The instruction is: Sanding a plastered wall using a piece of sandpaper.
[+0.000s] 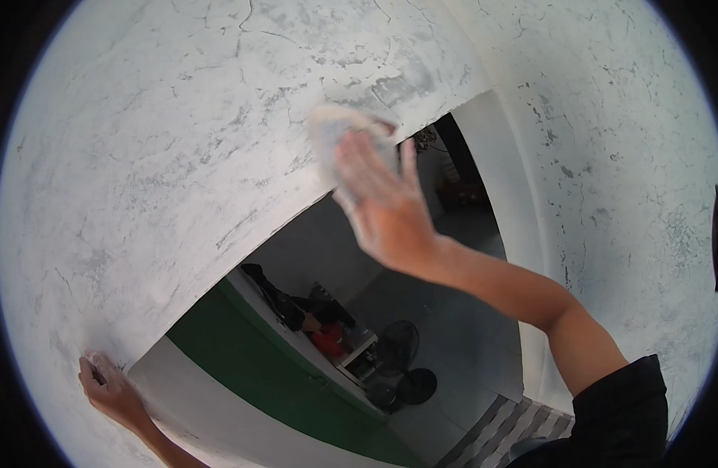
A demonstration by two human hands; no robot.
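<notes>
My right hand (388, 202) presses a pale, dusty sheet (327, 131), possibly sandpaper, flat against the cracked white plaster wall (178, 111) just above the edge of an opening. Both hand and sheet are motion-blurred, and a reddish-brown edge of the sheet shows near the fingertips. White dust coats the fingers. At the lower left, my left hand (110, 389) rests on the wall by the corner of the opening. Its fingers are curled in and whitened with dust, and no object shows in them.
Beyond the opening lie a grey tiled floor (452, 327), a green-painted wall band (248, 362), a black fan (397, 348) and a small shelf (359, 351) with a red item (328, 341). A patterned striped floor strip (493, 430) is below. Scuffed plaster (616, 175) continues at right.
</notes>
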